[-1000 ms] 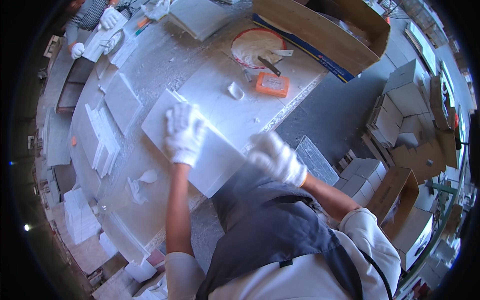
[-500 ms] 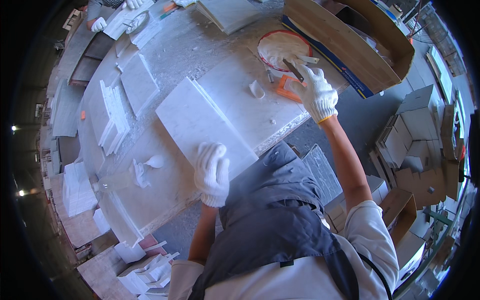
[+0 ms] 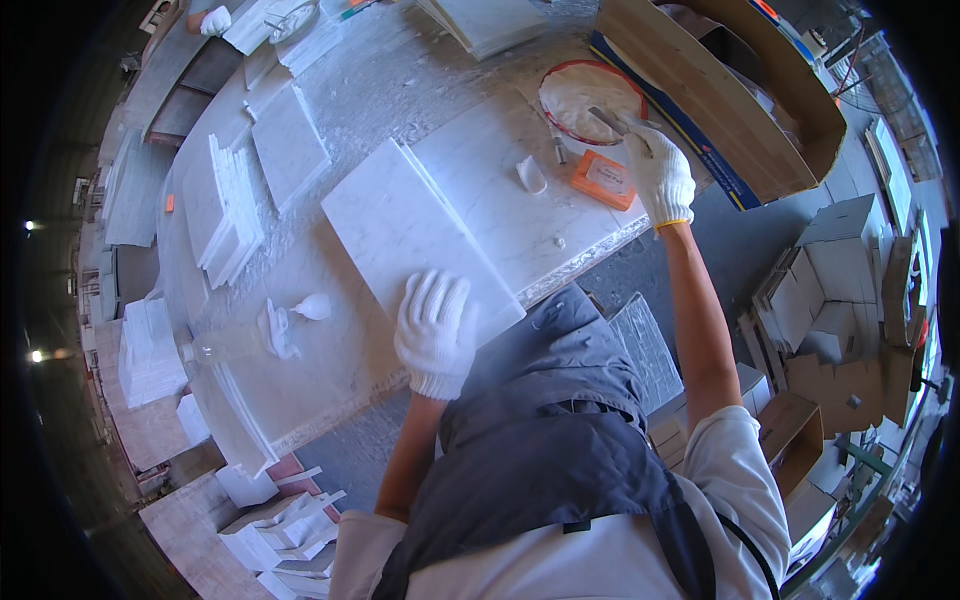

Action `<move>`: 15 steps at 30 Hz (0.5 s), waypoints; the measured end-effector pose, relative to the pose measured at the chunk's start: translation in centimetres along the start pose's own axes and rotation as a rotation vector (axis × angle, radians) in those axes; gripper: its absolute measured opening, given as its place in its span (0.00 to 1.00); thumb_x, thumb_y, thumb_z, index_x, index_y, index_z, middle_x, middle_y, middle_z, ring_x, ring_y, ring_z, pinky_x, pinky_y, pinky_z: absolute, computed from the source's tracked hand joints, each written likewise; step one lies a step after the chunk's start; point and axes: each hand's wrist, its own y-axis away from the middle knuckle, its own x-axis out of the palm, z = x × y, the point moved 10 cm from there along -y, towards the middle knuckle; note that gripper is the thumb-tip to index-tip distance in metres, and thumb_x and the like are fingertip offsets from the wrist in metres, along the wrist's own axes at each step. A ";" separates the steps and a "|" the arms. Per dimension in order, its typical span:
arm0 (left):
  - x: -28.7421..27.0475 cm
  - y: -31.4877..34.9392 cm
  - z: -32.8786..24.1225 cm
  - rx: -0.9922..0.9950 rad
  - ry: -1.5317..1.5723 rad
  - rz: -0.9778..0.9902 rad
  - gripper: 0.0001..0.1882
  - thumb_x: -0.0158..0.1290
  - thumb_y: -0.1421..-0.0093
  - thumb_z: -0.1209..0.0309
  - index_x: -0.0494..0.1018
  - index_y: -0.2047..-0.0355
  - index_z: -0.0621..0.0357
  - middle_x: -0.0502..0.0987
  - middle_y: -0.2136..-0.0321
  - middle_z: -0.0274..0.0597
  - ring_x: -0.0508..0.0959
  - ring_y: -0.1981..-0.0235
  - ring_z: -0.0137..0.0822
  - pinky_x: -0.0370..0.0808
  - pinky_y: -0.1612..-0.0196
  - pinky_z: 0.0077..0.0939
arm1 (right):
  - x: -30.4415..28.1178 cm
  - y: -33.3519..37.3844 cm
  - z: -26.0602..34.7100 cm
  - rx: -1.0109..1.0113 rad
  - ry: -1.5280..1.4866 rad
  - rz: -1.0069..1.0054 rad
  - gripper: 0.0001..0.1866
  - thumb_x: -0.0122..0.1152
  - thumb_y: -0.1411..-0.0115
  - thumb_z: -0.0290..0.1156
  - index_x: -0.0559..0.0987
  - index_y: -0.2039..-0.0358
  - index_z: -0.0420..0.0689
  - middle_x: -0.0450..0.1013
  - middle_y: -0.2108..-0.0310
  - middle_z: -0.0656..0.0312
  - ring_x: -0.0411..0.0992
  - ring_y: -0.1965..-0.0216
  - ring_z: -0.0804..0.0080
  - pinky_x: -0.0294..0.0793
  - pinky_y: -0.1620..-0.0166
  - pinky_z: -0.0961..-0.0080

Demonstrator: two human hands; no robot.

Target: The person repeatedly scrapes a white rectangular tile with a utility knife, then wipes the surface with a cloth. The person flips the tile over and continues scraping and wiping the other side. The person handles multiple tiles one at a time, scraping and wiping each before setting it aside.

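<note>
My left hand (image 3: 437,333), in a white knit glove, lies on the near end of a stack of pale marble tiles (image 3: 400,225), fingers stretched out. At the right, my gloved right hand (image 3: 662,178) is closed around a putty knife, its dark blade (image 3: 606,122) pointing left over white paste (image 3: 590,90) in a round, red-rimmed bowl (image 3: 542,103). The handle is mostly hidden by the glove. Just below the bowl sits an orange box (image 3: 603,180), close to my right hand. Left of that box lie a small white curved scrap (image 3: 531,175) and a little cylinder (image 3: 560,151).
A long open cardboard box (image 3: 690,110) stands beyond my right hand. More tile stacks lie at the left (image 3: 228,215) and far edge (image 3: 485,22). A clear bottle (image 3: 215,348) and crumpled white pieces (image 3: 278,328) rest left. Another person's gloved hand (image 3: 216,21) shows far left.
My right hand and the putty knife have shifted over the bowl, uncovering the orange box. My left hand's fingers have spread on the tile. The view has shifted slightly.
</note>
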 end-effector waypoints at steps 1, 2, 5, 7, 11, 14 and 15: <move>0.1 0.0 0.0 -0.008 0.004 0.005 0.17 0.62 0.40 0.61 0.82 0.51 0.49 0.80 0.46 0.39 0.74 0.38 0.50 0.69 0.34 0.47 | 0.3 0.0 -0.3 0.031 -0.035 0.020 0.16 0.60 0.34 0.38 0.85 0.51 0.47 0.82 0.53 0.52 0.80 0.54 0.51 0.77 0.47 0.65; -0.1 0.0 -0.1 0.000 -0.006 -0.008 0.17 0.62 0.40 0.61 0.82 0.52 0.49 0.80 0.46 0.39 0.74 0.38 0.49 0.69 0.34 0.47 | 0.6 -0.1 -0.4 0.045 -0.072 0.029 0.16 0.60 0.34 0.38 0.85 0.51 0.47 0.82 0.53 0.52 0.80 0.54 0.51 0.77 0.48 0.65; -0.2 -0.1 -0.3 -0.001 -0.019 -0.012 0.16 0.62 0.40 0.62 0.83 0.52 0.49 0.80 0.47 0.39 0.74 0.39 0.49 0.69 0.34 0.47 | 1.3 -0.1 -0.8 0.104 -0.151 0.049 0.16 0.60 0.34 0.39 0.85 0.51 0.46 0.82 0.53 0.53 0.80 0.54 0.52 0.77 0.48 0.66; -0.2 -0.1 -0.2 -0.010 -0.020 -0.007 0.16 0.61 0.40 0.62 0.83 0.52 0.49 0.80 0.47 0.38 0.74 0.39 0.49 0.70 0.35 0.47 | 1.9 0.0 -0.8 0.132 -0.163 0.061 0.16 0.61 0.34 0.38 0.85 0.51 0.45 0.82 0.53 0.54 0.80 0.54 0.54 0.77 0.49 0.67; -0.2 -0.1 -0.3 -0.010 -0.022 -0.007 0.16 0.61 0.40 0.61 0.83 0.52 0.49 0.80 0.47 0.38 0.74 0.39 0.48 0.70 0.35 0.46 | 2.6 -0.1 -0.2 0.111 -0.144 0.047 0.15 0.63 0.34 0.36 0.85 0.51 0.45 0.83 0.53 0.53 0.81 0.54 0.58 0.77 0.49 0.70; -0.1 -0.2 -0.2 -0.021 -0.022 -0.002 0.16 0.61 0.40 0.61 0.83 0.52 0.49 0.80 0.47 0.38 0.74 0.39 0.48 0.70 0.35 0.46 | 3.0 0.0 0.2 0.090 -0.108 0.020 0.16 0.62 0.34 0.37 0.85 0.51 0.45 0.83 0.54 0.53 0.81 0.54 0.59 0.77 0.50 0.70; -0.1 -0.2 -0.2 -0.020 -0.022 -0.002 0.16 0.61 0.40 0.61 0.83 0.53 0.49 0.80 0.47 0.38 0.75 0.39 0.48 0.70 0.35 0.46 | 3.1 0.0 0.2 0.100 -0.086 0.018 0.16 0.62 0.34 0.37 0.85 0.51 0.45 0.83 0.54 0.53 0.81 0.54 0.59 0.77 0.50 0.70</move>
